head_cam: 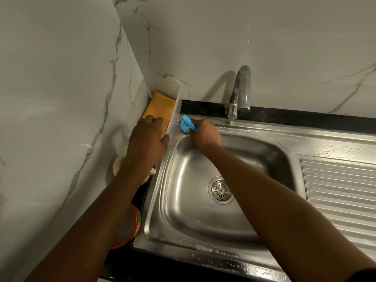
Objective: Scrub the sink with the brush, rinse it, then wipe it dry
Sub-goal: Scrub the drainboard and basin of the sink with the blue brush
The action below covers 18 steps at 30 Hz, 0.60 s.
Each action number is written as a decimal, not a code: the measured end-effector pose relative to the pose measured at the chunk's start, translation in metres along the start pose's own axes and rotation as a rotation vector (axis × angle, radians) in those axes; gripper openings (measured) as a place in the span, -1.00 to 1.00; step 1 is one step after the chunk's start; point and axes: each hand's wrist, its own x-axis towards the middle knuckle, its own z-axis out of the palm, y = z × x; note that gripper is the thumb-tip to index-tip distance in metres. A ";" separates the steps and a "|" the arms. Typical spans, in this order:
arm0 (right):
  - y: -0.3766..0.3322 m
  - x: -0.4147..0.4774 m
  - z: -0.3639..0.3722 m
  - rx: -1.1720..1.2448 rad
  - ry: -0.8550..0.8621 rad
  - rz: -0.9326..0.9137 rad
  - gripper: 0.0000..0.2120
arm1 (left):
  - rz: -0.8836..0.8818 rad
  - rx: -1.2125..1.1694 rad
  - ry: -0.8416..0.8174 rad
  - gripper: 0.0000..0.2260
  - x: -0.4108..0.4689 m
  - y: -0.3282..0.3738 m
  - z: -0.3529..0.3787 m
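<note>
I see the sink (254,132) from above through the head camera. Its basin and rim are wet, with droplets and traces of foam along the front and back edges.

1. Right hand (206,132): it reaches across the basin to the far left corner. The fingers are curled round the blue brush (187,123) and grip it firmly.
2. Brush position: it projects to the left beyond the knuckles. Its round head is pressed against the sink rim at that corner, just beside the clear plastic container (177,98). The bristle face is hidden under the hand.
3. Left hand (147,139): it lies over the near end of the container. The fingers extend onto the yellow cloth (160,106) inside it, and the thumb lies against the sink-side wall. I cannot tell whether the hand pinches that wall or only rests there.
4. Cloth: it lies flat in the container, which stands against the marble wall (61,98) to the left of the sink.

The tap (241,88) stands behind the back rim, to the right of the brush. The drain strainer (221,189) sits in the basin floor, well apart from the brush. The ribbed draining board (335,190) lies to the right. A red-rimmed tub (133,224) stands by the front left corner, partly behind the left forearm.
</note>
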 end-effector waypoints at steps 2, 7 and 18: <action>0.001 0.000 0.003 0.041 -0.003 0.018 -0.54 | 0.016 -0.011 -0.030 -0.69 0.003 -0.003 0.005; 0.007 -0.031 0.023 0.071 -0.058 -0.020 -0.56 | 0.075 0.107 -0.031 -0.81 0.006 -0.004 0.007; -0.011 -0.034 0.024 -0.101 -0.008 -0.137 -0.52 | 0.252 0.195 0.044 -0.78 0.000 0.012 -0.035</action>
